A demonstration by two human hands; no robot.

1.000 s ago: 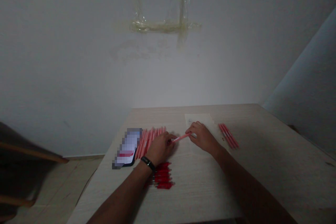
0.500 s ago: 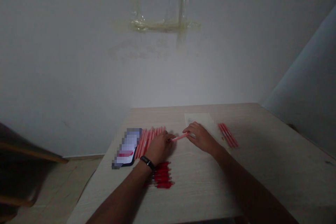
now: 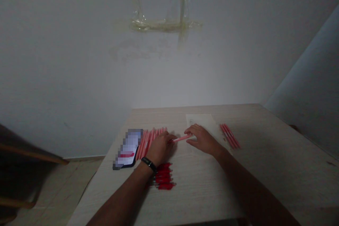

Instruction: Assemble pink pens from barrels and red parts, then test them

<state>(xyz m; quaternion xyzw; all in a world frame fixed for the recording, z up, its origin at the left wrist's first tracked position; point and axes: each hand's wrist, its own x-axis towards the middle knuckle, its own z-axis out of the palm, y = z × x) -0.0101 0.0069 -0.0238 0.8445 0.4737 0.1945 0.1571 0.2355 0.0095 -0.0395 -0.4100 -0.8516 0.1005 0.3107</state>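
Observation:
A slim pink pen (image 3: pixel 181 138) is held nearly level above the table, slanting up slightly to the right. My left hand (image 3: pixel 160 147), with a black band on the wrist, pinches its left end; the fingertips are partly hidden. At the other end, my right hand (image 3: pixel 201 139) has its fingers curled about the pen, with the thumb a little below it. Under and beside my left hand lies a row of pink pens (image 3: pixel 144 144). Several red pen-like pieces (image 3: pixel 164 176) with clear tips lie stacked nearer me, partly covered by my left wrist.
A phone (image 3: pixel 128 150) with a lit, blurred screen lies left of the pink row. Several pink pens (image 3: pixel 230 136) sit together at the right. A pale sheet (image 3: pixel 203 118) lies behind my right hand on the wooden table (image 3: pixel 265 169). A taped wall (image 3: pixel 164 77) stands behind.
My right thumb has shifted slightly down, away from the pen, and the fingers have loosened a little. My left hand and the pen have barely moved.

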